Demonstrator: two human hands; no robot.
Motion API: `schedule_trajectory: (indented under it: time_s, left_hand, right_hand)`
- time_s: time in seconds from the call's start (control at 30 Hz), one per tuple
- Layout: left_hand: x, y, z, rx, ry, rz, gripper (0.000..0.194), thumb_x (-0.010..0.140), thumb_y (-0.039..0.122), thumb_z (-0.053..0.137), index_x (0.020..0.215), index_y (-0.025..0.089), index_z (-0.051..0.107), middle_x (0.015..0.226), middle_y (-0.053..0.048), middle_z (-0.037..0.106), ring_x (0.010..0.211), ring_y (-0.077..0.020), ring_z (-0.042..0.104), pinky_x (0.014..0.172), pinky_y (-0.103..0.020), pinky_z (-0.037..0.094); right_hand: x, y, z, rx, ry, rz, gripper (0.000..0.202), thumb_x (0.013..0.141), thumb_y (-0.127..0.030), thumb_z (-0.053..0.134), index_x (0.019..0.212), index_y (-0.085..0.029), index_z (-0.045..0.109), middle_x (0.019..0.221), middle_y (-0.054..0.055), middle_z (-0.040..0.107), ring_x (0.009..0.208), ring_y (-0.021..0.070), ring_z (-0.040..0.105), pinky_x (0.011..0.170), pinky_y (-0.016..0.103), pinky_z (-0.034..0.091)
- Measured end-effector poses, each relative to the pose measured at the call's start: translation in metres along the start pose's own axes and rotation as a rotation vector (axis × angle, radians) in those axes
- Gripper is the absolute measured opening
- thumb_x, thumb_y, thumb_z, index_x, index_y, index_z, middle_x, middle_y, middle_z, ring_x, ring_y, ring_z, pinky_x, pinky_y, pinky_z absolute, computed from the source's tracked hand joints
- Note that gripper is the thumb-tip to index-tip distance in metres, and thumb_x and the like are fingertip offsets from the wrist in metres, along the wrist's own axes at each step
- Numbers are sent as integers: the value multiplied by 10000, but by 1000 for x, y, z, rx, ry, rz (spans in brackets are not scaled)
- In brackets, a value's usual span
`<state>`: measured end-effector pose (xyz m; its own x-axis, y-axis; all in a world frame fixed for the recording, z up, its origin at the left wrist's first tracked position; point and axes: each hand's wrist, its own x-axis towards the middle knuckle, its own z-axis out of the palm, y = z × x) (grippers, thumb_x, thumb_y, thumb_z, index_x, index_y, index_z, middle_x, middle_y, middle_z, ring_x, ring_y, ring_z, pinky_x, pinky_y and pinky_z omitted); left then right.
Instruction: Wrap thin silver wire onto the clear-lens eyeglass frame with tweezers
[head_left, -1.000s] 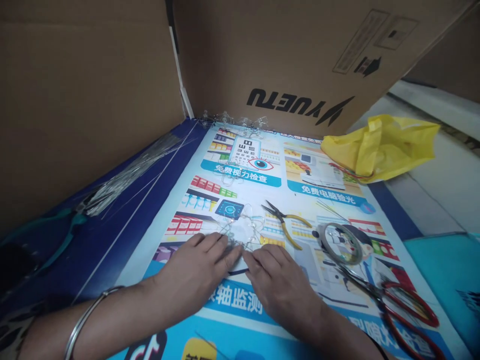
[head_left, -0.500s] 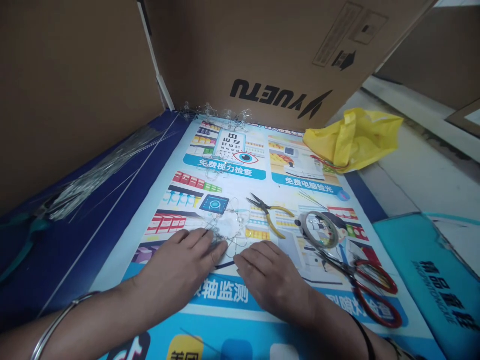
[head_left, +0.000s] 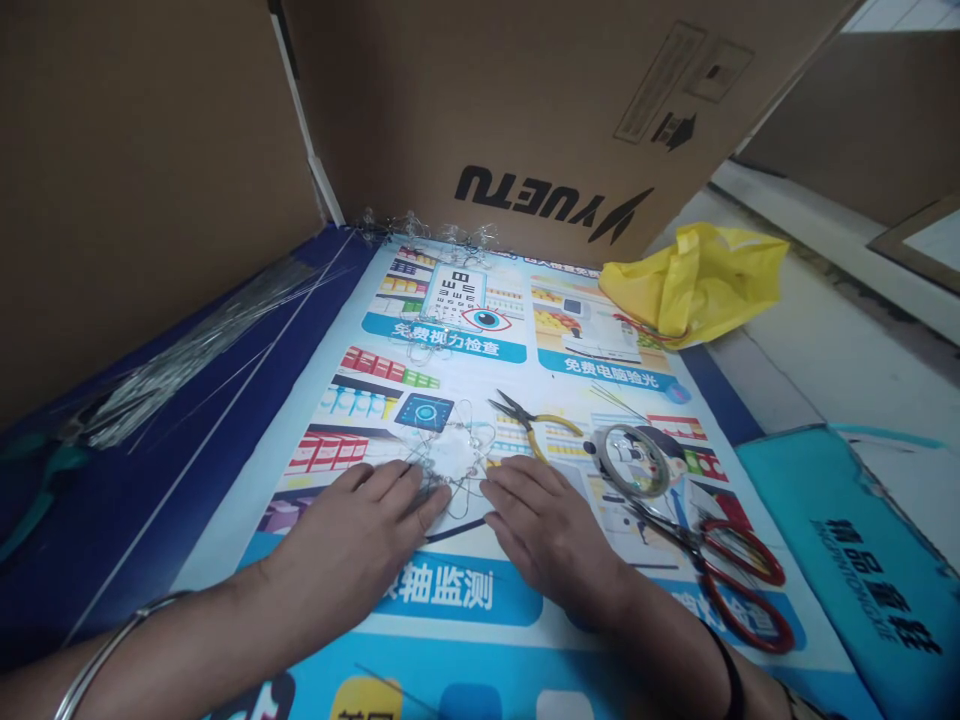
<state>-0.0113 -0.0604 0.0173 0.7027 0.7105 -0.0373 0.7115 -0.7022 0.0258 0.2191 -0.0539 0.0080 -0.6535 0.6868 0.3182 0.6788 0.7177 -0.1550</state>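
A flower-like piece of thin looped wire (head_left: 459,450) with small clear beads lies on the printed sheet. My left hand (head_left: 364,540) is closed on its lower left side, palm down, with thumb and fingertips at the wire. Resting at the right edge of the piece, my right hand (head_left: 547,535) has its fingers held together; whether wire is under the fingertips is hidden. Just beyond it lie yellow-handled pliers (head_left: 534,422) with their jaws apart. To the right are a roll of clear tape (head_left: 634,461) and red-handled scissors (head_left: 709,555).
Cardboard walls (head_left: 480,110) rise behind and at left. More beaded wire pieces (head_left: 429,238) lie at the back. Bundled wires (head_left: 187,360) and teal-handled pliers (head_left: 52,485) lie left. A yellow bag (head_left: 697,285) and teal bag (head_left: 847,540) are at right.
My right hand has moved up and slightly right, along the wire piece's right side. My left hand stays nearly in place. The whole view has shifted a little.
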Motion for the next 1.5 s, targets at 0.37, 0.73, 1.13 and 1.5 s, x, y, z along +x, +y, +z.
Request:
schedule_trajectory:
  time_s: [0.37, 0.73, 1.13, 1.5]
  left_hand:
    - [0, 0, 4, -22, -1, -3, 474, 825, 195, 460, 1294, 234, 398, 1215, -98, 524, 1088, -286, 443, 825, -410, 330]
    - [1, 0, 3, -42, 36, -2, 440, 828, 210, 451, 1266, 214, 409, 1164, -95, 530, 1030, -270, 449, 775, -391, 324]
    - [-1, -1, 1, -55, 40, 2, 458, 807, 226, 485, 1259, 194, 419, 1121, -110, 530, 1015, -279, 451, 775, -394, 339]
    - [0, -9, 0, -134, 107, -9, 454, 823, 140, 463, 1261, 250, 415, 1218, -78, 500, 1045, -260, 465, 830, -398, 372]
  right_hand:
    - [13, 16, -3, 134, -86, -111, 156, 831, -172, 474, 916, -162, 605, 938, 83, 628, 1176, 218, 461, 999, 383, 385]
    - [23, 24, -4, 118, -95, -99, 199, 813, -205, 512, 994, -194, 594, 988, 76, 649, 1005, 204, 563, 879, 361, 444]
    - [41, 16, 4, -79, -170, 15, 386, 856, -240, 453, 1236, -185, 486, 873, 80, 649, 794, 202, 578, 649, 303, 459]
    - [29, 14, -7, -16, -157, -71, 326, 819, -203, 505, 1142, -180, 538, 1006, 112, 579, 948, 231, 521, 798, 389, 469]
